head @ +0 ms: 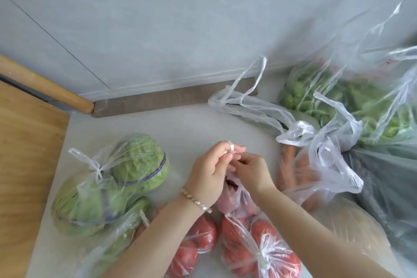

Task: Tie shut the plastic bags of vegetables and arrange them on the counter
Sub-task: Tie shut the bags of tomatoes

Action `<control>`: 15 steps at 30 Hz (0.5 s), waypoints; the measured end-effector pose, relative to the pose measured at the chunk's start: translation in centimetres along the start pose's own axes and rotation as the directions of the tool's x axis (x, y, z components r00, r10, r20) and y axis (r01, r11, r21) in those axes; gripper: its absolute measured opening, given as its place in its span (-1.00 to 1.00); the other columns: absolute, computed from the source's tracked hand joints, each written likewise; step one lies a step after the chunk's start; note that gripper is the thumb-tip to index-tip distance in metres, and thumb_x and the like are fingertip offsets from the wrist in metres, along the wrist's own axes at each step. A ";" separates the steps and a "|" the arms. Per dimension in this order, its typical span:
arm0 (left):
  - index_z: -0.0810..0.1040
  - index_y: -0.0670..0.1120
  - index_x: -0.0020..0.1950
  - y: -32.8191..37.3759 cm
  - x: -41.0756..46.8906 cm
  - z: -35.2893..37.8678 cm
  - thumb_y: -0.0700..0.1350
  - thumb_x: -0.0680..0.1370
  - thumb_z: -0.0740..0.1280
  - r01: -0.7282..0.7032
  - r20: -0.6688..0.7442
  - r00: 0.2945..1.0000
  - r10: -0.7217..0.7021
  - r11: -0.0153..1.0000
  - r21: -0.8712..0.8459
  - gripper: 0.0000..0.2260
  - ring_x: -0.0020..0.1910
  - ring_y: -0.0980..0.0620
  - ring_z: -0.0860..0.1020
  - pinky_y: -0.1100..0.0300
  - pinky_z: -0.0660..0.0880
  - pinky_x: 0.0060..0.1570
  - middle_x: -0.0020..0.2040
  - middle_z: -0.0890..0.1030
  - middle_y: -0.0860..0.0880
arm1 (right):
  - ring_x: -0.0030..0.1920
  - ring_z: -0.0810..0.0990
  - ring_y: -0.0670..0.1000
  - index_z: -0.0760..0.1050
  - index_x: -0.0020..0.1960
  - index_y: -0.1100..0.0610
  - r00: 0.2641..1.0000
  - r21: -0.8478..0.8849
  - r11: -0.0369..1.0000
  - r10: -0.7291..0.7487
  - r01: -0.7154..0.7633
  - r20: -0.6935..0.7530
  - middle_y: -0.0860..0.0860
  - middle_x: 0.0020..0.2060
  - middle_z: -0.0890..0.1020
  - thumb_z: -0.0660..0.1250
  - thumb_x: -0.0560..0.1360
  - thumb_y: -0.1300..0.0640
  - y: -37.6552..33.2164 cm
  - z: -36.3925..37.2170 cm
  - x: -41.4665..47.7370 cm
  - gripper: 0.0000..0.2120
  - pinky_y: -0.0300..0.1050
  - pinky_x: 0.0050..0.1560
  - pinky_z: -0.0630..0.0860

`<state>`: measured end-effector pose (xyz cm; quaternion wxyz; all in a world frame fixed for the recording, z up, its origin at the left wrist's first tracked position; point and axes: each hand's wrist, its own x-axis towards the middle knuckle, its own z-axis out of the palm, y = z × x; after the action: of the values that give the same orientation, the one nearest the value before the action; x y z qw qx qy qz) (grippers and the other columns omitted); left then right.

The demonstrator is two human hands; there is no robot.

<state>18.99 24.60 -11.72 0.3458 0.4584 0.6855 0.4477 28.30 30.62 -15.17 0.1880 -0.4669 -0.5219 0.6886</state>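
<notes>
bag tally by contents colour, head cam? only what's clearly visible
Green-vegetable bags: 3, namely cabbage bag, bag at bottom left, green pepper bag
Red tomato bags: 2, at and
Orange carrot bag: 1
Pinkish bag in hands: 1
Total: 7

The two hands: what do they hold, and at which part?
Both the left hand and the right hand pinch the twisted handles at the top of the small bag of reddish vegetables.

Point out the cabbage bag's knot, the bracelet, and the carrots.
cabbage bag knot (97,168), head view, on the tied plastic twist.
bracelet (196,200), head view, on its links at the wrist.
carrots (287,160), head view, on an orange root.
</notes>
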 end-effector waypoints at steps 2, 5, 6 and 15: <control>0.60 -0.12 0.05 0.9 0.8 -0.6 -0.14 0.50 0.15 -0.095 0.029 0.995 0.092 0.979 0.182 -0.73 0.04 0.22 0.52 0.41 0.40 0.11 -0.03 0.54 0.21 | -0.52 0.36 -0.20 0.42 -0.46 0.13 0.996 -0.094 0.994 -0.050 0.057 0.067 -0.08 -0.58 0.44 0.20 0.43 0.43 0.1 0.9 -0.1 -0.65 -0.35 -0.45 0.30; 0.63 -0.11 -0.01 1.6 2.7 -1.8 -0.15 0.48 0.17 -0.103 0.130 0.988 0.078 0.974 0.200 -0.75 0.00 0.22 0.48 0.53 0.30 0.10 -0.10 0.50 0.26 | -0.33 0.41 0.03 0.49 -0.38 0.30 0.973 0.013 0.996 -0.084 0.083 0.214 0.14 -0.43 0.47 0.20 0.35 0.36 0.5 0.8 -0.4 -0.84 -0.09 -0.31 0.33; 0.61 -0.12 -0.04 1.6 3.3 -2.2 -0.17 0.50 0.18 -0.055 0.207 0.978 0.025 0.989 0.136 -0.78 0.00 0.24 0.50 0.53 0.33 0.08 -0.09 0.56 0.22 | -0.29 0.44 0.05 0.55 -0.35 0.23 0.958 0.064 0.995 -0.087 0.072 0.274 0.13 -0.39 0.52 0.21 0.33 0.31 0.6 0.5 -0.5 -0.84 -0.06 -0.26 0.37; 0.62 0.02 -0.12 -0.9 3.9 -3.1 -0.24 0.48 0.32 0.330 0.259 0.918 -0.301 0.941 -0.076 -0.84 -0.25 0.31 0.60 0.45 0.50 -0.17 -0.29 0.66 0.20 | -0.43 0.35 -0.07 0.62 -0.30 0.13 0.986 0.307 0.949 0.029 -0.078 0.162 0.02 -0.48 0.45 0.28 0.49 0.29 1.1 -0.7 -0.6 -0.75 -0.33 -0.40 0.32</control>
<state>14.63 27.22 -11.70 0.5216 0.3720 0.6750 0.3660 29.46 30.12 -15.92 0.1995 -0.3904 -0.4068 0.8015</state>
